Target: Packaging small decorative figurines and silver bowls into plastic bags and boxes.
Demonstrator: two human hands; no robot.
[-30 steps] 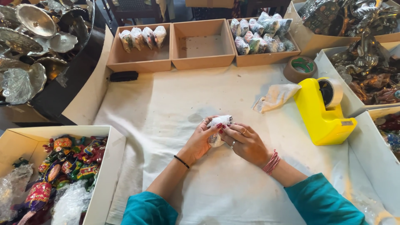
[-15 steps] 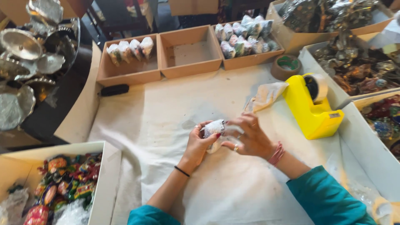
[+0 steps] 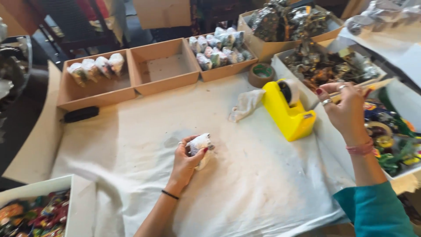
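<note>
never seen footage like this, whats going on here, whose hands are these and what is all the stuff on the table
This is one view from a camera worn on a person's head, looking down at their own two bare hands; no machine is involved. The left hand grips a small bundle wrapped in clear plastic just above a white cloth that covers the table. The right hand is raised off to the right, over a box of colourful trinkets; whether it holds anything is unclear. Between them stands a yellow tape dispenser, with a crumpled plastic bag and a tape roll beside it. Along the far edge sit three cardboard trays: two hold wrapped bundles, the middle one looks empty.
</note>
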